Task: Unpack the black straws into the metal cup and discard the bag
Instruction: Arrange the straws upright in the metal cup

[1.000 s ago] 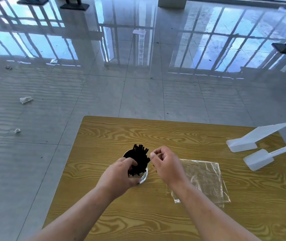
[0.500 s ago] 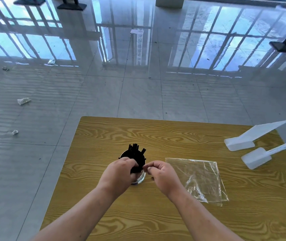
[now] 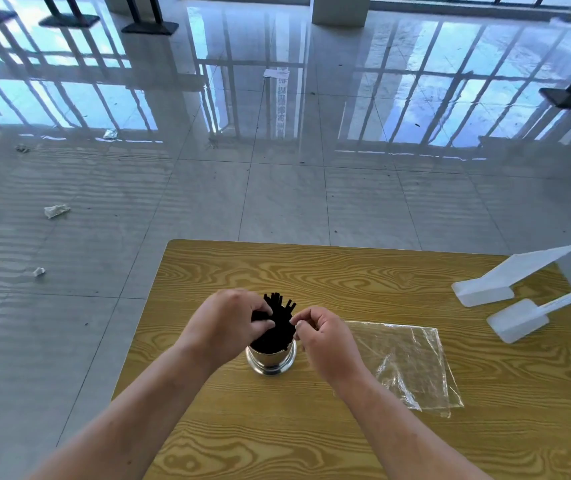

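Straws (image 3: pixel 279 320) stand in metal cup (image 3: pixel 271 361) (both hands touching them).

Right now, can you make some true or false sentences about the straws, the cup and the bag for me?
1. The black straws stand in the metal cup. True.
2. The clear bag lies on the floor. False: it lies flat on the wooden table, to the right of the cup.
3. Both hands are at the straws. True: the left hand grips the bundle, and the right hand is pinched beside it.
4. The right hand is holding the bag. False: the bag lies loose behind it.
5. Two white plastic pieces sit at the table's right edge. True.
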A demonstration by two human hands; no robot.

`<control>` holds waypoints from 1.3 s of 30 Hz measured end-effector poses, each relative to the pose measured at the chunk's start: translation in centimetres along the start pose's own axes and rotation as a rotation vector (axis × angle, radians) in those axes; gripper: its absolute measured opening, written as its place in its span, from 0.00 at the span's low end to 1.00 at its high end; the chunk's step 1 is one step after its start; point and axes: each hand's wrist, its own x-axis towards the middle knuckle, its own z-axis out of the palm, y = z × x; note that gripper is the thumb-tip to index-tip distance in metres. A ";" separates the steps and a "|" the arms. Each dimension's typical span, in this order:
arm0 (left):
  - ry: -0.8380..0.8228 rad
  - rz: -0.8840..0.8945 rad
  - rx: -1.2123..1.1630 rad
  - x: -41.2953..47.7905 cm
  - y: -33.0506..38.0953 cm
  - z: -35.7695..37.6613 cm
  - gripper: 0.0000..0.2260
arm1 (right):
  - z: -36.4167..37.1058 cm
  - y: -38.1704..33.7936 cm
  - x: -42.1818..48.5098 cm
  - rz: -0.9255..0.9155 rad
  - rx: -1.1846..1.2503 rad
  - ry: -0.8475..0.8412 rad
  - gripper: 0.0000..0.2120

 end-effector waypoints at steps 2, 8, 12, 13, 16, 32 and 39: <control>0.023 -0.003 -0.011 0.6 0.2 -1.5 0.05 | -0.1 0.0 0.1 -0.008 0.019 0.007 0.09; 0.049 -0.023 -0.029 2.2 1.3 -5.7 0.06 | -0.1 -0.3 0.4 -0.009 0.089 0.009 0.11; 0.050 -0.061 -0.090 2.9 2.3 -8.9 0.06 | -0.5 -0.8 0.6 -0.013 0.084 0.016 0.10; 0.059 -0.066 -0.114 3.1 2.6 -9.8 0.06 | -0.6 -0.9 0.6 -0.016 0.091 0.020 0.10; 0.135 -0.074 -0.234 3.3 3.0 -11.8 0.06 | -1.1 -1.3 0.8 -0.032 0.109 0.041 0.10; 0.146 -0.624 -1.543 2.9 -0.7 -4.1 0.09 | -2.5 -7.0 1.7 0.111 0.768 -0.382 0.27; -0.008 -0.745 -1.676 1.5 -1.6 0.2 0.10 | -3.5 -8.5 2.7 0.065 0.468 -0.021 0.17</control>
